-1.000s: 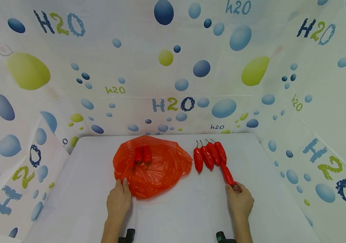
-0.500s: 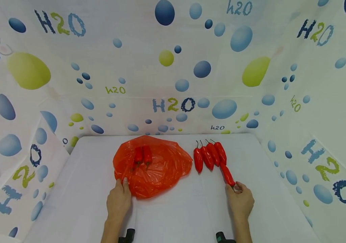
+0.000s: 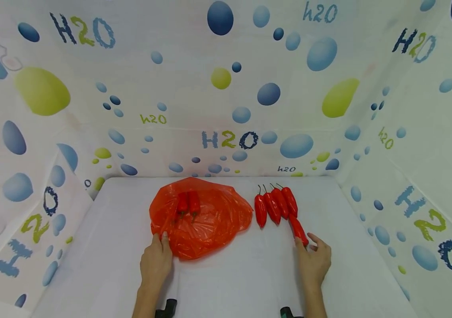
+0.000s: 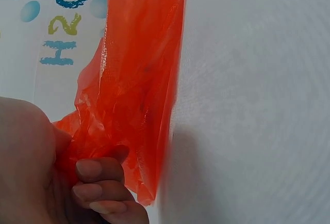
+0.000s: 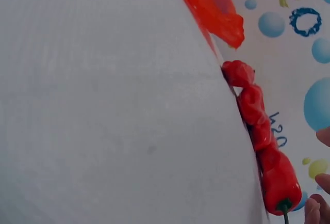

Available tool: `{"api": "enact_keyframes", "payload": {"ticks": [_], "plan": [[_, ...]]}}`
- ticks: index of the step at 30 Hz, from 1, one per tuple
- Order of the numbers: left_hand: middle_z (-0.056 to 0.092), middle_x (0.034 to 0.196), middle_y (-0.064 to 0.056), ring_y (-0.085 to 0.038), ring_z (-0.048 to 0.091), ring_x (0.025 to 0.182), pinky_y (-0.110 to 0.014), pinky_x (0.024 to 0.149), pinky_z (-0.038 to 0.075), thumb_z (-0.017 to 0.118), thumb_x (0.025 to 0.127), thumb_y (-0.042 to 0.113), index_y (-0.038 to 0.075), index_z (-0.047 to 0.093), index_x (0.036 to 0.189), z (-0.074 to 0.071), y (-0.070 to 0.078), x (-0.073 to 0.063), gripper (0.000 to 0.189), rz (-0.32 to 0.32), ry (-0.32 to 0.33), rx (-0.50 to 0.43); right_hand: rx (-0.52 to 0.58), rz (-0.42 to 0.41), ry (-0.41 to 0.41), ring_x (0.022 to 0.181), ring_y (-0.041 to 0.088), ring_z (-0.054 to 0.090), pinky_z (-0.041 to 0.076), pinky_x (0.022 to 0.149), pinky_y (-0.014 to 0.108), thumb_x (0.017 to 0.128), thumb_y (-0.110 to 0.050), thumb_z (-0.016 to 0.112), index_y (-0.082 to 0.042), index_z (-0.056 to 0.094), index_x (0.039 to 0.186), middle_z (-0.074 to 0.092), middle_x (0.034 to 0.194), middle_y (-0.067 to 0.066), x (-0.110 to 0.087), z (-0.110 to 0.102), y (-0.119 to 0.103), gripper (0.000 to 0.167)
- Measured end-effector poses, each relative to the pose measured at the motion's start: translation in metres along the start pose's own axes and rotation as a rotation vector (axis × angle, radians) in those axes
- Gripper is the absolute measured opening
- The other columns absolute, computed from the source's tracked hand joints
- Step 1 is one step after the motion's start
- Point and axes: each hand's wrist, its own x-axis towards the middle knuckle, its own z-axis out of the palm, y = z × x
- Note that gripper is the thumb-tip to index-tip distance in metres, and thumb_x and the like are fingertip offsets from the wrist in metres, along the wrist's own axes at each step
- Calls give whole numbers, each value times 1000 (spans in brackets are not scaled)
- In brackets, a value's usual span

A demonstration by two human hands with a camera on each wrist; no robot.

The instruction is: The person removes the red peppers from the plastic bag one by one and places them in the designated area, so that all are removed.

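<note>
On the left of the table lies a thin red plastic bag [image 3: 218,225], and two red chili peppers [image 3: 194,203] show at it, stems toward me. My left hand [image 3: 156,265] pinches the bag's near left edge; in the left wrist view the fingers curl round the gathered film. To the right, several glossy red chili peppers [image 3: 272,207] lie in a slanted row, stems away. One more chili pepper [image 3: 297,229] lies in front, its tip against the row. Around its stem end my right hand [image 3: 315,260] has fingers spread apart, thumb close to it; whether it touches is unclear.
A white cloth covers the table [image 3: 230,282]. Behind and on both sides hang white sheets [image 3: 186,88] printed with blue and green drops. Dark wrist devices [image 3: 166,308] show at the bottom edge.
My right fingers have spread away from the front chili pepper, which they pinched at its stem end before. The left hand and bag stay put; the head view has shifted slightly.
</note>
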Motion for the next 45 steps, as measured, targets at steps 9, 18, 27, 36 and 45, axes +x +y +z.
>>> {"api": "enact_keyframes", "payload": {"ticks": [9,18,27,36,45], "plan": [[43,65,-10,-29,50,58,-38,54,39,36,113,37,2,49,98,0,2,2,40,-2,-7,6,80,-23,-32,110,32,61,39,69,6,92,-21,82,-2,72,123,60,125,19,-8,3,-21,38],[43,65,-10,-28,48,58,-36,53,38,36,113,37,3,49,98,1,3,2,40,-7,-11,11,80,-65,-68,103,23,61,42,74,13,93,-28,81,-9,76,119,66,120,12,-10,12,-29,32],[43,65,-9,-26,46,56,-35,52,37,36,113,37,2,48,97,3,1,2,40,-2,0,6,167,-146,-97,94,22,67,44,73,8,92,-23,82,-5,77,114,71,110,12,-7,23,-40,29],[42,64,-9,-27,47,56,-36,53,37,35,113,38,3,48,96,6,0,1,41,-6,3,3,197,-238,-120,92,25,70,46,72,7,91,-19,84,-3,77,112,74,108,13,-4,33,-51,27],[43,64,-10,-28,49,57,-37,53,37,36,113,36,3,49,97,6,0,2,40,3,15,15,223,-214,-183,93,20,68,50,73,15,90,-21,84,-10,78,110,74,106,4,-2,48,-60,24]]}}
